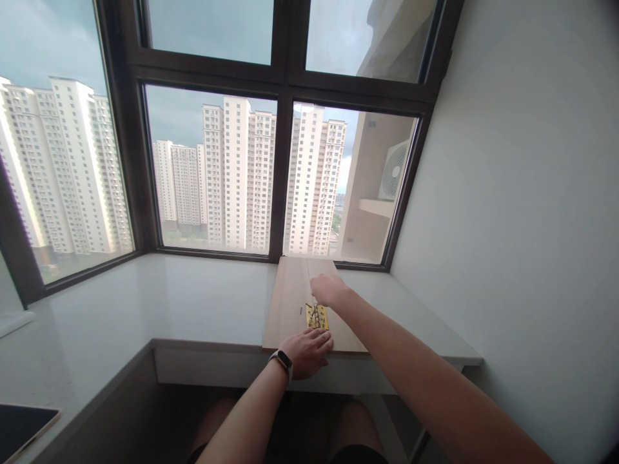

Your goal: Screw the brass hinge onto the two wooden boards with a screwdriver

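A brass-coloured hinge [317, 316] lies on a pale wooden board [286, 303], across a seam that runs lengthwise. My left hand [307, 352] rests at the board's near edge, its fingers lying flat at the hinge's near end. Just beyond the hinge's far end, my right hand [329, 289] is closed with the fingers curled down. Whatever it may hold is hidden. Small screw-like pieces show on the hinge, too small to make out singly. One small dark piece, perhaps a screw [300, 310], lies on the board left of the hinge.
The board lies on a white windowsill ledge [217, 303], reaching back to the dark window frame [283, 193]. A white wall [522, 193] rises on the right. At the lower left, a flat dark device [24, 425] lies on the ledge. My knees are below the ledge.
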Tool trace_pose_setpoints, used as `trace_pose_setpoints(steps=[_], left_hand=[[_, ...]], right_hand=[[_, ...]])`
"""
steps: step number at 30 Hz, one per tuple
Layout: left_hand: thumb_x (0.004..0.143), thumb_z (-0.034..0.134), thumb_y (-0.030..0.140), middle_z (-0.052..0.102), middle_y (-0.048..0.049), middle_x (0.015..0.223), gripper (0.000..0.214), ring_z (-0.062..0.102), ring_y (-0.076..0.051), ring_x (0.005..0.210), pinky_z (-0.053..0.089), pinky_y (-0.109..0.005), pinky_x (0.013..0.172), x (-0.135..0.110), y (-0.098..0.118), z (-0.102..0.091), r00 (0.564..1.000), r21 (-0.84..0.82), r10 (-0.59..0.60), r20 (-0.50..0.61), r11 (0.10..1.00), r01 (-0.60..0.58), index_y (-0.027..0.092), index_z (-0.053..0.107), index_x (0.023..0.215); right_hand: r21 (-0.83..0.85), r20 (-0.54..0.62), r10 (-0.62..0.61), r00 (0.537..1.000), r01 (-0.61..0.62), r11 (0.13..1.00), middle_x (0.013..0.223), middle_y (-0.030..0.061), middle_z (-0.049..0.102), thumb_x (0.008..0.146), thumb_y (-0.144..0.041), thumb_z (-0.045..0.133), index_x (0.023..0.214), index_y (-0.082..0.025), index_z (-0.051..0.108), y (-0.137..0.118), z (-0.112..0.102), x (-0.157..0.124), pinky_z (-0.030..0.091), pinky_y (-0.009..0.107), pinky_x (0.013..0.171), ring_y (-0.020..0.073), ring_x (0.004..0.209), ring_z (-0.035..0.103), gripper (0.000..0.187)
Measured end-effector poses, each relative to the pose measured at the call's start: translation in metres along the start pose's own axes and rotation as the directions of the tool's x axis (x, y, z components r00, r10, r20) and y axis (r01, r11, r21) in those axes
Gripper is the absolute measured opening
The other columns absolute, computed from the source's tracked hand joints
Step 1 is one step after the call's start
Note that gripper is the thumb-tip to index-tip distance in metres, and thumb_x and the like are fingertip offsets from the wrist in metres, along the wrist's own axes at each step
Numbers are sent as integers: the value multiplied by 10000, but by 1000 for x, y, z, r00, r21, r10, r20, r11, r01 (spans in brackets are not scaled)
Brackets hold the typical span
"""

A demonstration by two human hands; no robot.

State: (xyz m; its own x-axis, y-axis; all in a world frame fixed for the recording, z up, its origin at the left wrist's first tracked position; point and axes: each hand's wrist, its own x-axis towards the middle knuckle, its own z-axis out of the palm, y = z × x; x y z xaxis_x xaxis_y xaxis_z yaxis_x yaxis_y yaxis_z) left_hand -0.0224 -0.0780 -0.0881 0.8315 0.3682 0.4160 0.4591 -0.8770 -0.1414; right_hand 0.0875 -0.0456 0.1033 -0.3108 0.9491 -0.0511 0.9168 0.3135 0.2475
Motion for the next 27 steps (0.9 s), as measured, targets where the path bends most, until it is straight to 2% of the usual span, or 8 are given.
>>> trace_pose_setpoints(steps=[4,7,13,16,18,21,24,27], left_hand=[[981,542,437,527,-140,1436,548,454,-275,1356,395,-412,1123,0,0,0,1000,0,3,-4,1000,-3,170,421,1444],[979,548,430,525,-139,1440,556,447,-272,1362,395,-410,1121,0,0,0,1000,4,3,-2,1000,-3,171,412,1452],[982,540,444,522,-138,1446,562,450,-276,1360,392,-414,1120,0,0,0,1000,-4,4,-6,1000,-4,172,406,1454],[989,526,448,521,-137,1447,556,455,-274,1356,394,-413,1119,0,0,-1,1000,-3,0,-6,1000,0,172,404,1456],[991,523,447,522,-140,1443,553,458,-274,1354,396,-412,1116,0,1,-1,1000,0,-1,-5,1000,1,172,405,1455],[993,518,449,525,-141,1438,544,461,-277,1349,396,-412,1117,-1,1,-1,1000,-4,3,-8,1000,-3,171,412,1449],[985,536,446,524,-137,1437,552,460,-274,1348,395,-409,1121,-1,0,-1,1000,-4,2,-5,1000,-2,170,412,1446],[973,563,438,519,-136,1438,563,456,-268,1353,401,-408,1117,-1,0,-1,1000,3,-4,4,1000,4,175,408,1445]], right_hand=[[-96,-36,-51,998,47,994,1150,201,711,778,-135,728,1163,-160,707,-2,-2,-3,534,379,879,305,1086,683,386],[-142,-66,-92,994,82,987,1137,190,715,756,-86,709,1129,-152,716,-3,-2,-3,542,375,850,300,1055,688,379],[-146,-144,-97,985,76,986,1157,193,695,825,-93,636,1081,-148,721,4,0,2,509,346,858,288,1089,655,276],[-116,-175,-69,982,49,992,1109,184,703,891,-164,588,1048,-145,701,14,4,7,491,358,848,287,1042,665,194],[-39,-207,-11,978,2,999,1072,171,712,968,-255,510,1105,-160,658,23,10,11,470,375,870,283,1033,668,224],[184,-197,123,973,-87,979,1083,156,710,1026,-361,411,1186,-185,576,37,27,18,460,351,836,264,1013,671,289],[484,-83,169,982,-108,869,1086,130,713,960,-313,571,1204,-182,534,44,49,25,445,276,727,227,936,675,279],[536,-67,161,985,-100,839,1056,78,725,901,-282,661,1216,-202,536,41,74,30,432,231,679,181,881,674,348]])
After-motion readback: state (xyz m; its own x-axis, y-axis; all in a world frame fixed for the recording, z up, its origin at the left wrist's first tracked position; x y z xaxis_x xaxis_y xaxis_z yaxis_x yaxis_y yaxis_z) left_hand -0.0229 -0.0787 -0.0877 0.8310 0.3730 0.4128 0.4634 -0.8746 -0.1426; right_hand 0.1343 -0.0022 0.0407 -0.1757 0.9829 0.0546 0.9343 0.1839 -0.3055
